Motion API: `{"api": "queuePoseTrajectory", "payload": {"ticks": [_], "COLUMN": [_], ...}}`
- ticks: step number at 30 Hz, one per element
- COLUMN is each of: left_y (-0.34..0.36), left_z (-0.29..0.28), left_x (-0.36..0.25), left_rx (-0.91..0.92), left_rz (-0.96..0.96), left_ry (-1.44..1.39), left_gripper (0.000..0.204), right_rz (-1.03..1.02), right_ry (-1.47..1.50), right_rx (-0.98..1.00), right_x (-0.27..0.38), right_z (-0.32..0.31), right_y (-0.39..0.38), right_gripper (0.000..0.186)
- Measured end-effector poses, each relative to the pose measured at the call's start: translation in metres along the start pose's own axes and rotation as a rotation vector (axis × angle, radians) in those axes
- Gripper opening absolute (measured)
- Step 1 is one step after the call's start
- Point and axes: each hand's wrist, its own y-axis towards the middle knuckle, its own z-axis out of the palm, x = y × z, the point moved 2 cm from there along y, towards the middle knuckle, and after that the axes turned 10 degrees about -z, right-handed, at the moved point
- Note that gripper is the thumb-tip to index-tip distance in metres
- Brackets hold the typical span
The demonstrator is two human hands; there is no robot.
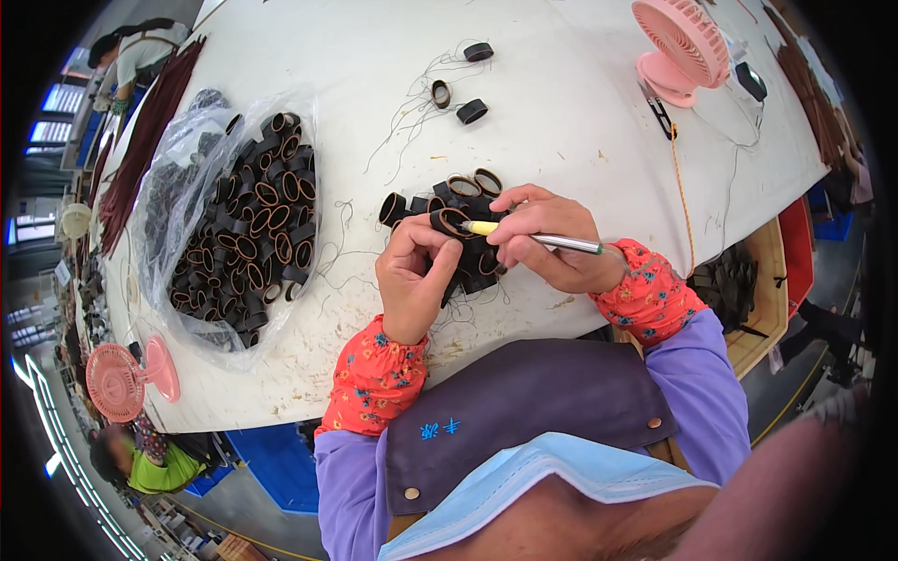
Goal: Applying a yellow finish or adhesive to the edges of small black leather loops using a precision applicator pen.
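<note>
My left hand [410, 282] pinches a small black loop [443, 222] with a tan edge, which looks like a belt loop, between thumb and fingers. My right hand [552, 245] is closed round a pen-shaped tool [572, 244] with a yellow front part and a silver barrel. Its tip meets the rim of the held loop; whether it goes inside, I cannot tell. Around and beneath my hands lies a small pile of similar loops [464, 185], partly hidden by my fingers. Thin dark threads trail from the pile over the white table [346, 56].
A clear plastic bag [304, 140] full of black loops lies left. Three loops [471, 111] with long threads lie farther off. Thread snips [658, 110] on an orange cord and a pink fan [681, 47] stand far right. Another pink fan [117, 381] is at left. Other people sit beyond.
</note>
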Motion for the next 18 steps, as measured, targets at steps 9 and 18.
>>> {"api": "queuePoseTrajectory", "payload": {"ticks": [9, 18], "left_y": [-0.002, 0.002], "left_z": [0.004, 0.007], "left_x": [-0.003, 0.0], "left_rx": [0.073, 0.059], "left_rz": [0.011, -0.118], "left_ry": [-0.097, -0.028], "left_gripper": [0.008, 0.026], "right_rz": [0.405, 0.457], "right_ry": [0.246, 0.273], "right_rx": [-0.094, -0.069], "right_x": [-0.007, -0.009], "right_z": [0.01, 0.004], "right_y": [0.001, -0.004], "right_gripper": [0.019, 0.021]}}
